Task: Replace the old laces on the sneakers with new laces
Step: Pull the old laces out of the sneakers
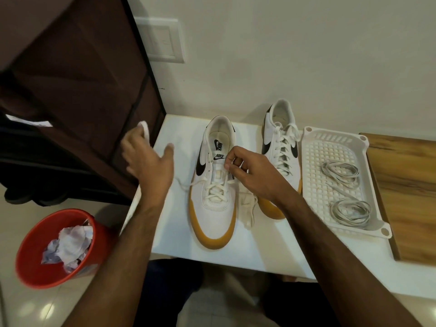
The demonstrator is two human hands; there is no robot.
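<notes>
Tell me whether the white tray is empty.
No, the white tray holds two coiled bundles of grey laces, beside the sneakers.
</notes>
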